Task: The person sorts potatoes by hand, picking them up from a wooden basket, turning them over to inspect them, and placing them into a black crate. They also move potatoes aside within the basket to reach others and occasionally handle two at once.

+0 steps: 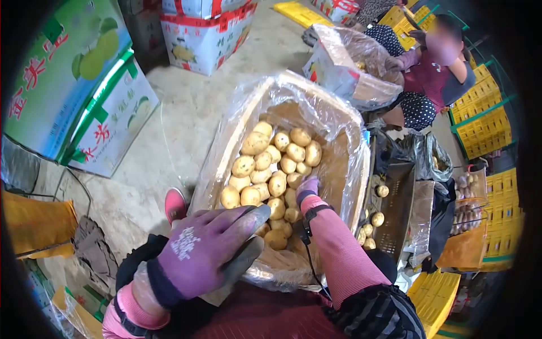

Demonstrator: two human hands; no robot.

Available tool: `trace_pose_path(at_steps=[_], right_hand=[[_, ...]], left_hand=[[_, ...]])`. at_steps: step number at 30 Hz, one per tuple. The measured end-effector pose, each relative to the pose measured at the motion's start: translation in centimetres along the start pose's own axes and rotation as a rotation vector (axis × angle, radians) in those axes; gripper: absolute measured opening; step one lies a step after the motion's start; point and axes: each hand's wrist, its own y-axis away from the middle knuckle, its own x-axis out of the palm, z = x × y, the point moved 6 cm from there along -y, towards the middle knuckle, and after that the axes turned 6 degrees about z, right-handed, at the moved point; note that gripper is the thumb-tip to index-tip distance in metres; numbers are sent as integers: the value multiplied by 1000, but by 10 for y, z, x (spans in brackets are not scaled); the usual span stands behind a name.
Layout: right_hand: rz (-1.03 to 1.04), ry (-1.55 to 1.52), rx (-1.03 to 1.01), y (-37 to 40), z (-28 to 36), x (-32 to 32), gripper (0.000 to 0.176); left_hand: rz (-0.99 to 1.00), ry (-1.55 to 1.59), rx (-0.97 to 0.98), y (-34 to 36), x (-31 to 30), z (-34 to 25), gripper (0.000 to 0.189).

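A cardboard box [342, 175] lined with clear plastic stands in front of me, with many pale potatoes [261, 160] heaped inside. My right hand [308, 186], in a purple glove, reaches down into the box at the right side of the heap. Its fingers are mostly out of sight, so a grip on a potato cannot be made out. Over the near left corner of the box is my left hand [209, 243], gloved in purple with grey fingertips. Its fingers stretch out to the right, and no held thing shows.
To the right, a dark crate [395, 209] holds a few potatoes. Another person [432, 79] sits behind a second plastic-lined box [353, 70]. Printed cartons [84, 85] stand at the left, and yellow crates [483, 113] are stacked at the far right.
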Motion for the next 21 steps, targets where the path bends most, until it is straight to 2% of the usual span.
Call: trace_pose_path(at_steps=[2,3,4,5,6,8,9,10,12,13,14,16,17,18,20,21], right_hand=[[128,-14,-172,7,-6,-3,69],[158,104,-315,77,-26,-49,93],[32,22,-313,89,-30,-59,80],[-78,-69,-364,107,-41,-73,77],[-188,-159,-415,125,-51,-83,75],[-197,-342,-548,128,-66,-84,78],[-216,-534,-633,155,-85,-99,80],[-357,-710,-769,170,-100,-100,80],[-244,-1042,-842,219,-130,-109,74],[-174,-1280,-940,248,-142,-111,69],[-100,-1515,-1038,276,-152,-111,65],[-60,-1777,-1260,316,-163,-111,71],[-1,-1924,-1319,336,-166,-113,70],[62,-2074,-1377,350,-167,-113,69],[55,-2196,-1410,350,-161,-107,66],[67,-2310,-1438,348,-159,-106,63]], left_hand=[[-10,-9,25,-3,3,-1,60],[32,-9,-5,-4,8,1,61],[73,-9,-34,-6,12,1,62],[124,3,-107,-8,17,2,57],[118,-3,-89,-9,21,2,57],[117,42,-83,-11,36,12,52],[161,6,-122,-11,47,18,55],[157,0,-107,-12,56,23,55],[63,-73,-108,-14,67,28,62],[102,-10,-200,-16,72,28,68],[97,-14,-189,-20,81,27,68],[96,645,-341,-26,111,37,73],[63,1218,-503,-24,112,12,75],[69,1211,-499,-26,118,12,75],[14,787,-31,-38,111,-3,76],[-88,143,71,-39,95,-13,70]])
